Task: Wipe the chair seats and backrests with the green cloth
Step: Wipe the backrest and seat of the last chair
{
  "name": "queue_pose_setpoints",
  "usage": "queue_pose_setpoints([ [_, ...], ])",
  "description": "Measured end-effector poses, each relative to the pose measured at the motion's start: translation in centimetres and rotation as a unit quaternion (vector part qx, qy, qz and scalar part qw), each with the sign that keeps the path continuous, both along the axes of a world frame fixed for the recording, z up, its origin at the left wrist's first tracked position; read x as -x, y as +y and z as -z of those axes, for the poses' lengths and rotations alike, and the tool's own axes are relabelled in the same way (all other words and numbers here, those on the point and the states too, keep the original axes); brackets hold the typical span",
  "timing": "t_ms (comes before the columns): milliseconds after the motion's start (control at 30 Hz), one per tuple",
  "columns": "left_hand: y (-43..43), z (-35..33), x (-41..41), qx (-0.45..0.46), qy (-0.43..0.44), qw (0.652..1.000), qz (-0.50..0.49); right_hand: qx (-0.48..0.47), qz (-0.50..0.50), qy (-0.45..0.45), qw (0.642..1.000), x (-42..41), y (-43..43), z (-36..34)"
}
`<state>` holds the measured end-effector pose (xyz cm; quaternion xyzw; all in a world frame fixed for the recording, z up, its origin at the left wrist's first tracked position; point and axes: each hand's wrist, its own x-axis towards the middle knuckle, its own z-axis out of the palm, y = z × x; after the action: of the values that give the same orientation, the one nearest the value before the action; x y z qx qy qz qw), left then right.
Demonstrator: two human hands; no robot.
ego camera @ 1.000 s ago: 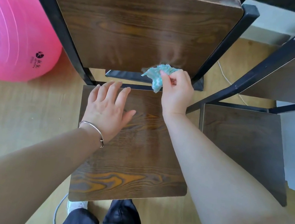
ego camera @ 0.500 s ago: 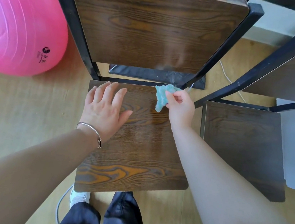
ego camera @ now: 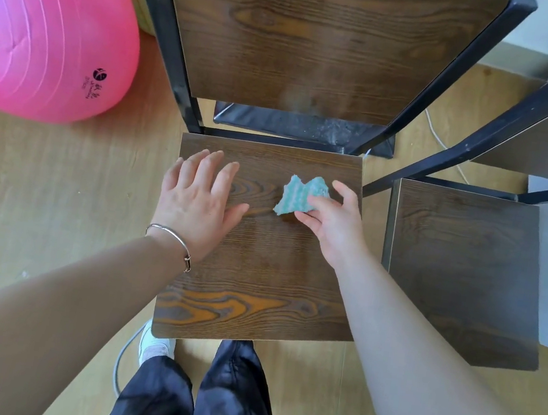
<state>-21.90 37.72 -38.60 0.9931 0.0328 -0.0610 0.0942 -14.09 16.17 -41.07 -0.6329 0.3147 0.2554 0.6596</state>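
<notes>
- The floor [ego camera: 59, 201] is light wood and fills the space around the chairs.
- A pink ball [ego camera: 46, 27] lies on the floor at the upper left, just beside the black frame of the middle chair.
- The backrest [ego camera: 314, 39] of the middle chair is a dark brown wood-grain panel between two black metal bars; a pale, dull smear shows near its lower edge.
- The seat [ego camera: 257, 274] has the same dark wood grain, with an orange grain patch near its front edge.
- A second chair [ego camera: 465, 272] stands just to the right, with a darker seat and a black frame.
- Dark trousers [ego camera: 200, 398] and one white shoe [ego camera: 155, 344] are visible below the front edge of the seat.
- The left hand [ego camera: 197, 204] rests flat on the left back part of the seat, fingers spread and holding nothing; a thin metal bracelet [ego camera: 175, 240] sits on the wrist.
- The right hand [ego camera: 329, 221] is on the right back part of the seat, its fingers pressing on the cloth.
- The cloth [ego camera: 298, 198] is small, blue-green with faint lighter stripes, crumpled with ragged edges. It lies on the seat between the two hands, partly under the right fingers.
</notes>
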Motion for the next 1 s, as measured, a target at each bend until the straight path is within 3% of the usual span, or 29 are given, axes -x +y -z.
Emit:
queue_pose_setpoints([
  [267, 0.1, 0.2, 0.5, 0.002, -0.001, 1.0, 0.011, 0.129, -0.15, -0.021, 0.98, -0.1, -1.3, 0.0],
  [633, 0.3, -1.4, 0.0, -0.006, -0.005, 1.0, 0.02, 0.021, -0.11, -0.016, 0.994, 0.7, -1.4, -1.8],
  [833, 0.4, -1.4, 0.6, -0.007, -0.012, 0.999, 0.032, 0.111, -0.232, -0.029, 0.966, 1.7, -1.4, -2.0],
  [1000, 0.5, -2.6, 0.9, -0.007, -0.025, 0.999, 0.034, 0.113, -0.207, -0.035, 0.971, 2.1, -1.0, -3.6],
])
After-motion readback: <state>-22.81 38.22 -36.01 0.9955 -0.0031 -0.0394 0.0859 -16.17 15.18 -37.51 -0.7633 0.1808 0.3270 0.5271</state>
